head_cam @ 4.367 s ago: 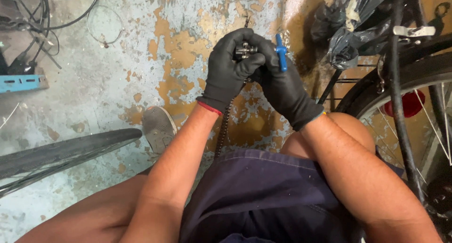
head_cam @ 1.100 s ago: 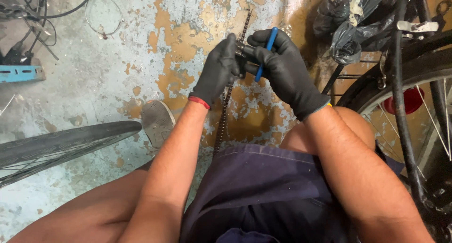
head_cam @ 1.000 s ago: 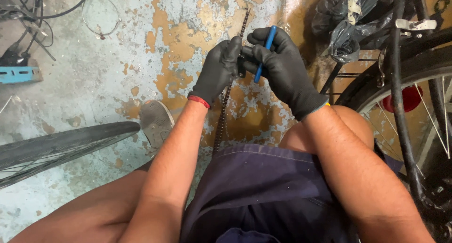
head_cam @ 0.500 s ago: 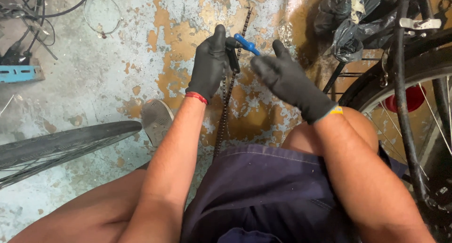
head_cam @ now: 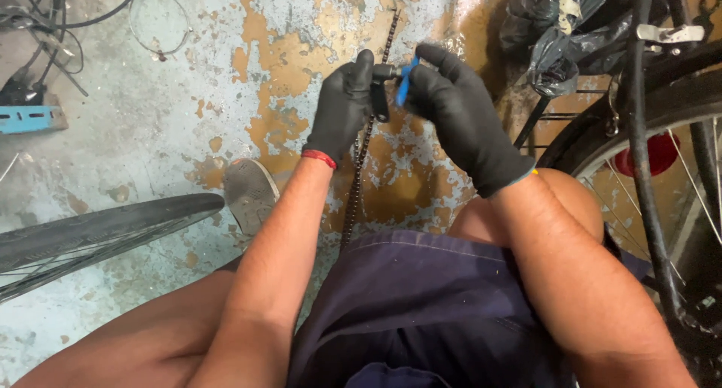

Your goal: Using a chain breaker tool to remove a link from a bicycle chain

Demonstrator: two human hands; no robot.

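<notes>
Both my hands wear black gloves and meet over a bicycle chain (head_cam: pixel 361 155) that runs in a line from my lap up past my fingers. My left hand (head_cam: pixel 342 106) grips a small black chain tool (head_cam: pixel 380 95) clamped on the chain. My right hand (head_cam: pixel 459 113) pinches the tool's blue handle (head_cam: pixel 403 83) between thumb and fingers. The tool's far end is hidden behind my fingers.
A bicycle wheel (head_cam: pixel 654 170) with a red reflector stands at the right, black bags (head_cam: pixel 560 34) above it. A loose tyre (head_cam: pixel 90 226) lies at the left, with a shoe (head_cam: pixel 250 192) beside it. Cables and a blue part (head_cam: pixel 34 119) sit at the upper left on the worn floor.
Half a second ago my right hand was open beside the tool; now it has closed on the blue handle. My left hand has kept its hold.
</notes>
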